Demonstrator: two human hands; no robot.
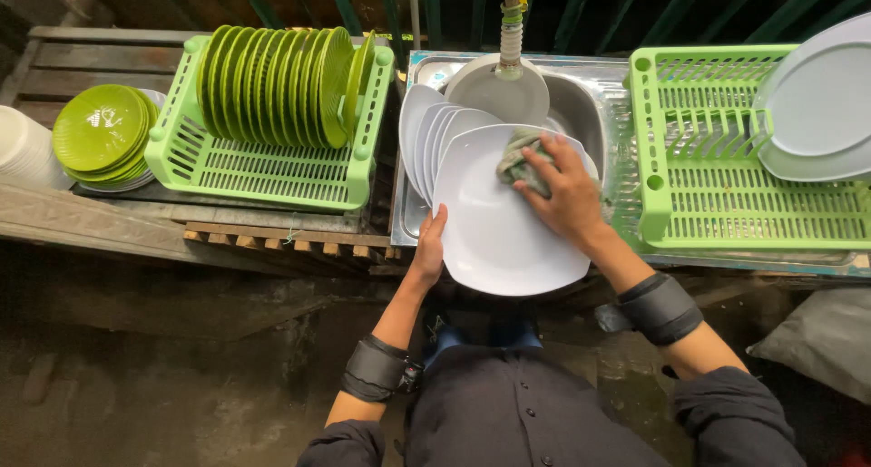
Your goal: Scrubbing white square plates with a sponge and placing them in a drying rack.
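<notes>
A person at a steel sink (594, 95) scrubs a large white square plate (499, 231), seen from a head-worn camera. The left hand (428, 249) grips the plate's left edge, fingers wrapped behind, thumb on the front; the plate is tilted up over the sink's front edge. The right hand (567, 195) presses a grey-green cloth (519, 159) flat against the plate's upper part, fingers spread over the cloth rather than closed round it. Both forearms wear black wrist bands.

Behind the held plate, more white plates (426, 136) stand on edge at the sink's left side, w/ a round white plate (497, 93) lying under the tap (511, 27) at the back.

On the wooden bench left of the sink, a green dish rack (263, 168) holds a row of green plates (281, 82) upright. A stack of green bowls (102, 131) sits near the bench's left end, beside white bowls (27, 150) at the far left edge.

Right of the sink, a 2nd green rack (726, 186) carries pale grey plates (817, 104) leaning at its back right corner.
</notes>
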